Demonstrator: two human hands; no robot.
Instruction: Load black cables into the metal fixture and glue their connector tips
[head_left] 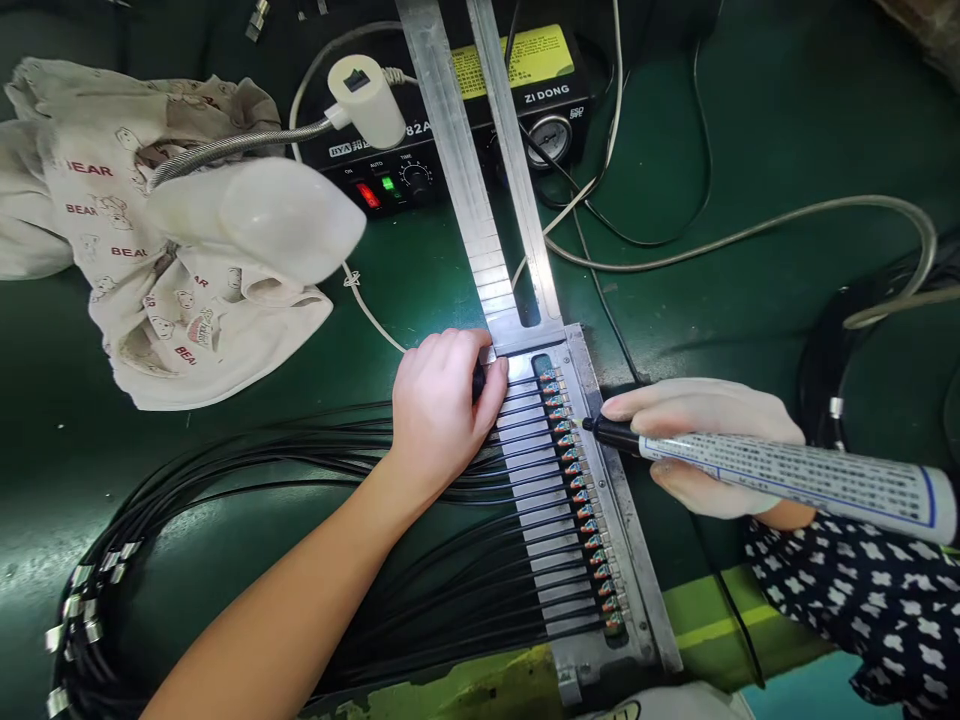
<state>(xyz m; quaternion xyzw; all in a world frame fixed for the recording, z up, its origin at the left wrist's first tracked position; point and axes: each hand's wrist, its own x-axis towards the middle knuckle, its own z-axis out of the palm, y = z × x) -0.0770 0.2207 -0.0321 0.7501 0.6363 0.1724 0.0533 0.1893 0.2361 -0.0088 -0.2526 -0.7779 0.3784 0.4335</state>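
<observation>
Head view is looking down on a left hand [442, 410] pressing across black cables [450, 600] where they lie on an aluminium jig [619, 500] — its fingers [480, 375] are curled and closed, though whether they are gripping the dark piece beneath them cannot be told. A right hand [697, 445], pale and apparently gloved, is holding a marker pen [795, 480] on the right, its fingers closed around the barrel and the black tip sitting just beside the row of small connectors [574, 490] lying in the jig's slot. The cables are fanning left toward a bundle with metal-clipped ends [82, 600] on the green worktop [750, 130]. Good work here seems to depend on steady left-hand pressure — keeping the row still while the pen tip stays controlled and close to each connector.
</observation>
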